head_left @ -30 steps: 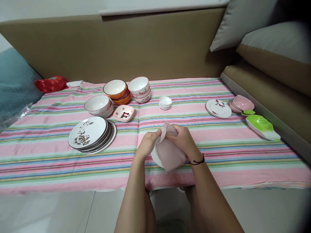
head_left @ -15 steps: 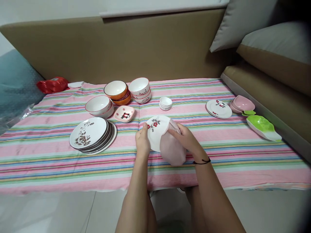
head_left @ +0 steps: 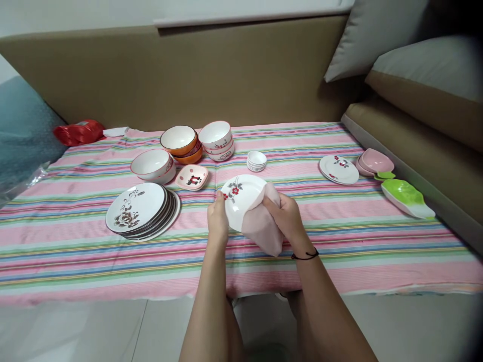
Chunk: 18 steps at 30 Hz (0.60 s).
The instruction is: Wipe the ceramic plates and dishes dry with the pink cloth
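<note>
A white plate [head_left: 243, 193] with red flowers and grey leaves is held up over the striped cloth, its face towards me. My left hand [head_left: 218, 216] grips the plate's left edge, thumb on the rim. My right hand [head_left: 285, 213] is closed on a pale pink cloth [head_left: 260, 229], which folds over the plate's right rim and hangs down in front of its lower right part. The right fingers behind the plate are hidden. Just beyond the plate stands a stack of small white dishes [head_left: 256, 160].
At left are stacked plates [head_left: 136, 208], white bowls [head_left: 153, 165], orange bowls [head_left: 179, 141], red-rimmed bowls [head_left: 216, 134] and a square dish [head_left: 191, 177]. Flowered plates [head_left: 338, 169], pink bowls [head_left: 375, 162] and a green leaf-shaped dish [head_left: 405, 193] lie at right. A sofa back [head_left: 241, 75] rises behind.
The plate has tilted and shifted slightly left, with more of its face showing. My right hand and the pink cloth have moved a little; the left hand keeps its grip.
</note>
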### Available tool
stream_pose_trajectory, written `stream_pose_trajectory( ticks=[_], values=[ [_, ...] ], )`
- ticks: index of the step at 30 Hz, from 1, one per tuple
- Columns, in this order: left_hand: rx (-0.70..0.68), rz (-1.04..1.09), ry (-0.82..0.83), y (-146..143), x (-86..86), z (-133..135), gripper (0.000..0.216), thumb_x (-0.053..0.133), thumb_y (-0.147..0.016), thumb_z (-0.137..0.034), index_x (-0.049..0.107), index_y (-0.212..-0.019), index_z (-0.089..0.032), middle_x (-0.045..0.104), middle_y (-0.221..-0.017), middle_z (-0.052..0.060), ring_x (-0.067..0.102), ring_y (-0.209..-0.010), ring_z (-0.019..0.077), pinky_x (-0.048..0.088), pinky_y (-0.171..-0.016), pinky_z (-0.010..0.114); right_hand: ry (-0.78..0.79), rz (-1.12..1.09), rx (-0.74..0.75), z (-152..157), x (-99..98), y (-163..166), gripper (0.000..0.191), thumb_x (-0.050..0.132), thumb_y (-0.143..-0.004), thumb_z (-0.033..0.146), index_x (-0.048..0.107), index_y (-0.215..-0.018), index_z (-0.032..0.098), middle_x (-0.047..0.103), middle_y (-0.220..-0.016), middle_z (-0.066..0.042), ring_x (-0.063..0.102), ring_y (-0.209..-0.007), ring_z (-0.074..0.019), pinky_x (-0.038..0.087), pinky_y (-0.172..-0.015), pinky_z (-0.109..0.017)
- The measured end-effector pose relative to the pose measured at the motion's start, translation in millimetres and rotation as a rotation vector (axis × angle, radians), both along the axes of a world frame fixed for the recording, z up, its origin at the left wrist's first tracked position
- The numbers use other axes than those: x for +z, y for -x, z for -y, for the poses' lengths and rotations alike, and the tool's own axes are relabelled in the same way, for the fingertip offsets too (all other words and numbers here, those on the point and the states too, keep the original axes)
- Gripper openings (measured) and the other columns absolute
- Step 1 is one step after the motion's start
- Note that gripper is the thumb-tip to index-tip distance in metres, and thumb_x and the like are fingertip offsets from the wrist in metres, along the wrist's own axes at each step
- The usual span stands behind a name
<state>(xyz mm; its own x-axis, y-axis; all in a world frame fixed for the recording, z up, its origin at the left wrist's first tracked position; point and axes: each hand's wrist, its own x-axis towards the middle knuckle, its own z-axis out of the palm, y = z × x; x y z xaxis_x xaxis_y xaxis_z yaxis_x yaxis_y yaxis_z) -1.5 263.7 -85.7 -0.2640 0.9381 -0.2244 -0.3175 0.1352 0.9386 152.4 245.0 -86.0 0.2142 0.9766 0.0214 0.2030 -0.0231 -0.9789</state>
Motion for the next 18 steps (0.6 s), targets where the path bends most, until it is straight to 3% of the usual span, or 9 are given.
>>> stream_pose_trajectory(
  ticks=[5,10,15,18],
  values=[
    [-0.237,-0.016,0.037,9.2,4.2,4.3,0.050,0.059,-0.073,-0.060,0.070,-0.074,-0.011,0.068,-0.062,0.007,0.062,-0.057,0.0190,0.044,-0.053,0.026,0.007,-0.061,-0.048,0.7,4.2,-7.9,0.042,0.057,-0.077,0.051,0.034,-0.060,0.020,0.028,-0.059,0.004,0.030,-0.056,-0.0096,0.024,-0.047,-0.022],
    [-0.563,-0.073,0.089,19.3,8.2,11.2,0.044,0.060,-0.076,-0.055,0.066,-0.067,-0.012,0.064,-0.058,0.004,0.056,-0.051,0.0145,0.039,-0.050,0.023,0.135,-0.007,0.278,2.1,4.5,-15.7,0.046,0.052,-0.079,0.059,0.040,-0.062,0.018,0.034,-0.060,0.002,0.032,-0.056,-0.0098,0.023,-0.047,-0.023],
    [-0.720,-0.100,0.137,25.8,13.0,14.1,0.045,0.059,-0.078,-0.054,0.057,-0.057,-0.014,0.052,-0.048,-0.002,0.041,-0.042,0.0077,0.028,-0.043,0.021,0.202,0.007,0.468,4.4,6.1,-9.2,0.049,0.048,-0.081,0.062,0.051,-0.067,0.016,0.043,-0.062,0.001,0.037,-0.056,-0.0103,0.027,-0.050,-0.023],
    [-0.834,-0.101,0.164,26.9,17.0,14.9,0.043,0.061,-0.077,-0.052,0.059,-0.059,-0.013,0.054,-0.050,-0.002,0.041,-0.043,0.0077,0.028,-0.043,0.021,0.193,0.017,0.564,5.4,8.0,-3.8,0.050,0.047,-0.083,0.062,0.058,-0.073,0.015,0.052,-0.071,-0.001,0.045,-0.062,-0.0125,0.034,-0.054,-0.024]
  ],
)
